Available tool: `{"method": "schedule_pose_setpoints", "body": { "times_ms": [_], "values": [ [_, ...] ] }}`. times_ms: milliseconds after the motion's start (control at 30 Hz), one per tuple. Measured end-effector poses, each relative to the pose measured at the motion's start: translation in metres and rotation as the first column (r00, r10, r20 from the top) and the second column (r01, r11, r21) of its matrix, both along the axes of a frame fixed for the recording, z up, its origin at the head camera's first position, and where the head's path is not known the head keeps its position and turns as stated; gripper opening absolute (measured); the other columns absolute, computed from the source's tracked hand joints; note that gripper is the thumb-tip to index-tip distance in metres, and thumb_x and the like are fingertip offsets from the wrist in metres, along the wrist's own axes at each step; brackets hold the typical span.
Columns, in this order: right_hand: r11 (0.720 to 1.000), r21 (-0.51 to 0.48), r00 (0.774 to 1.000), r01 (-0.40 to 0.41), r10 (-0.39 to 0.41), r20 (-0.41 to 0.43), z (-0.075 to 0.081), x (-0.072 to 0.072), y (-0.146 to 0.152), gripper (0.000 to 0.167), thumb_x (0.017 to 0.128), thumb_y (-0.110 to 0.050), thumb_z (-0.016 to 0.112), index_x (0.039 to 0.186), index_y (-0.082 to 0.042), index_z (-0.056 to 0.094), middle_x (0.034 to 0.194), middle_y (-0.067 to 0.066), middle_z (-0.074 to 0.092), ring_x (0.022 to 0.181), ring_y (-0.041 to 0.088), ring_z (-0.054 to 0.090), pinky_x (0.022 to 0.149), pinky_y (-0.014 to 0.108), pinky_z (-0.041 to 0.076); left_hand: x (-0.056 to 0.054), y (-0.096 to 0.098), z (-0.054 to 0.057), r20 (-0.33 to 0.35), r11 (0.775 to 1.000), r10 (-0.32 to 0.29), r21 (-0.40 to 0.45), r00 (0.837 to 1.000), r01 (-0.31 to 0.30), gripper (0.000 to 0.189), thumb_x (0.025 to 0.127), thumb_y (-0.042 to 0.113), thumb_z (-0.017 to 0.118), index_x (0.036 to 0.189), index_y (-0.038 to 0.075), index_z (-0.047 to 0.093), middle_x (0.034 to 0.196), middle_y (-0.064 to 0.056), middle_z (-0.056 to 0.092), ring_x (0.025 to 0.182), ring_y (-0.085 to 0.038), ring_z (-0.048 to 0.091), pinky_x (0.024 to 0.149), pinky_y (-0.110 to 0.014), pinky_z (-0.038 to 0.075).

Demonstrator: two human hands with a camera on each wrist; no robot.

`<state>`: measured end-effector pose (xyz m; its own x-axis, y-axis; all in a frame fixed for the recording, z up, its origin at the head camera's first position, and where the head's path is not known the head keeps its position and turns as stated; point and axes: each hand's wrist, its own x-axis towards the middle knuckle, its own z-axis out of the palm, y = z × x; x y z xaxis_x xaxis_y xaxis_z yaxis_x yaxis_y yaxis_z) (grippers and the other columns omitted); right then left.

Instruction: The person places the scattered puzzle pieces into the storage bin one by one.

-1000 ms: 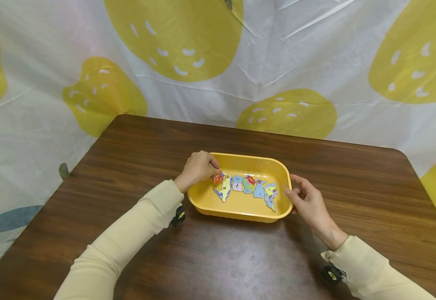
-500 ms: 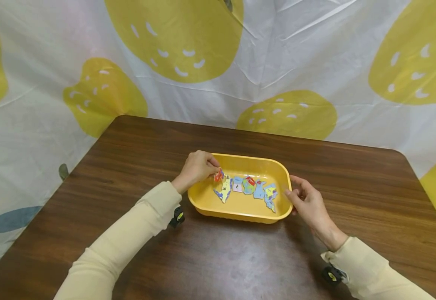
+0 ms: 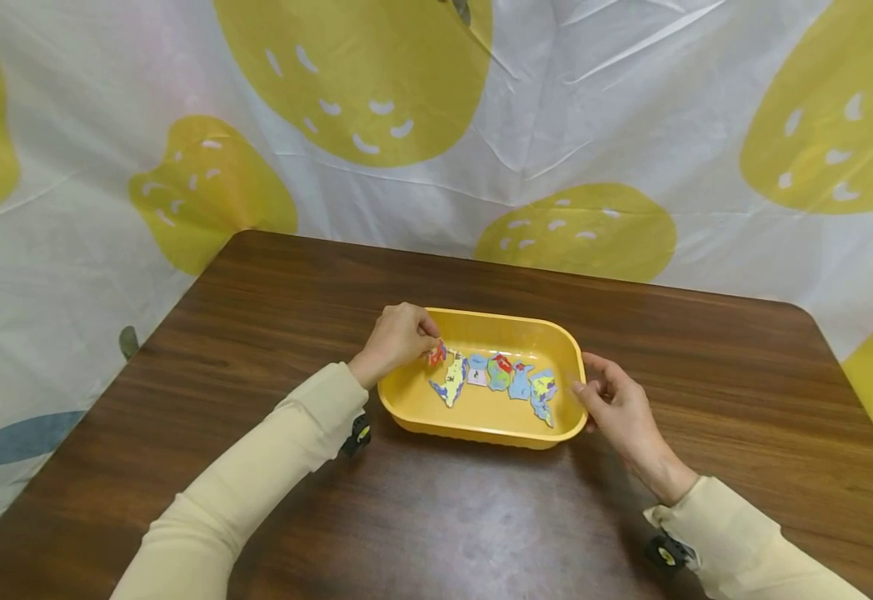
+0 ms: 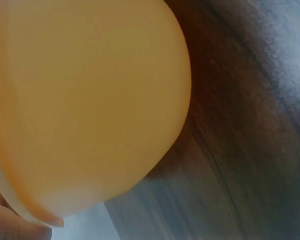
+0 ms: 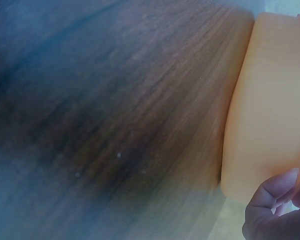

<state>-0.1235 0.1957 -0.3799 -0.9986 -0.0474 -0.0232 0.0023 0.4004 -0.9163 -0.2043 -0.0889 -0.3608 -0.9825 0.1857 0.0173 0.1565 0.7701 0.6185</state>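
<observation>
A yellow plastic tub (image 3: 496,425) stands in front of me, holding a row of flat, colourful cut-out pieces. At its left end my left hand (image 3: 397,337) reaches over the rim, thumb and fingers pinching a small red-and-purple cut-out piece (image 3: 436,353). Right below that lies a yellow-and-blue piece (image 3: 451,382). Farther right come a pink-and-blue piece (image 3: 477,371), a round green-and-red one (image 3: 499,373), a light-blue one (image 3: 521,383) and a yellow-and-blue one (image 3: 544,396). My right hand (image 3: 620,408) grips the tub's right rim, thumb inside, fingers outside. The left wrist view shows mostly the tub's outer wall (image 4: 100,100).
The tub rests on a dark brown wooden table (image 3: 436,517), whose back edge meets a white curtain (image 3: 534,92) printed with large yellow fruit. Both forearms, in cream sleeves with black wrist devices, flank the tub at the front.
</observation>
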Motion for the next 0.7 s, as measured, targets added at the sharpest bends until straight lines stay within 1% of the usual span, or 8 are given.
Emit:
{"method": "schedule_pose_setpoints", "body": {
  "times_ms": [100, 233, 567, 700],
  "values": [
    [1.000, 0.001, 1.000, -0.002, 0.002, 0.003, 0.0005, 0.0002, 0.0001, 0.049, 0.096, -0.009, 0.053, 0.140, 0.003, 0.035, 0.080, 0.004, 0.046, 0.062, 0.007, 0.047, 0.050, 0.022, 0.046, -0.0007, 0.0007, 0.0002, 0.010, 1.000, -0.011, -0.011, 1.000, 0.011, 0.009, 0.081, 0.011, 0.073, 0.087, 0.005, 0.074, 0.076, -0.005, 0.071, 0.062, -0.011, 0.060, 0.055, -0.017, 0.045],
    [1.000, 0.001, 1.000, -0.005, 0.005, 0.005, 0.0008, 0.0006, 0.0001, 0.049, 0.096, -0.010, 0.052, 0.140, 0.003, 0.034, 0.081, 0.004, 0.046, 0.063, 0.007, 0.047, 0.051, 0.022, 0.047, -0.0013, 0.0008, 0.0002, 0.007, 1.000, -0.017, -0.025, 1.000, 0.017, 0.008, 0.080, 0.011, 0.074, 0.086, 0.005, 0.075, 0.075, -0.004, 0.071, 0.063, -0.011, 0.059, 0.055, -0.017, 0.043],
    [1.000, 0.000, 1.000, -0.004, 0.004, 0.010, 0.0004, 0.0004, 0.0003, 0.048, 0.096, -0.009, 0.052, 0.140, 0.002, 0.035, 0.080, 0.003, 0.047, 0.063, 0.007, 0.048, 0.052, 0.022, 0.047, -0.0014, 0.0022, -0.0003, 0.020, 0.997, -0.019, -0.073, 1.000, 0.020, 0.008, 0.082, 0.012, 0.073, 0.088, 0.007, 0.075, 0.079, -0.003, 0.072, 0.071, -0.014, 0.060, 0.065, -0.023, 0.047],
    [1.000, 0.001, 1.000, -0.003, 0.003, 0.013, 0.0008, 0.0005, -0.0002, 0.048, 0.096, -0.009, 0.052, 0.140, 0.002, 0.035, 0.080, 0.003, 0.046, 0.063, 0.007, 0.048, 0.051, 0.022, 0.047, -0.0010, 0.0028, -0.0002, 0.020, 0.994, -0.022, -0.110, 1.000, 0.024, 0.008, 0.082, 0.014, 0.073, 0.088, 0.009, 0.075, 0.081, -0.002, 0.071, 0.074, -0.015, 0.060, 0.067, -0.026, 0.048]
  ]
}}
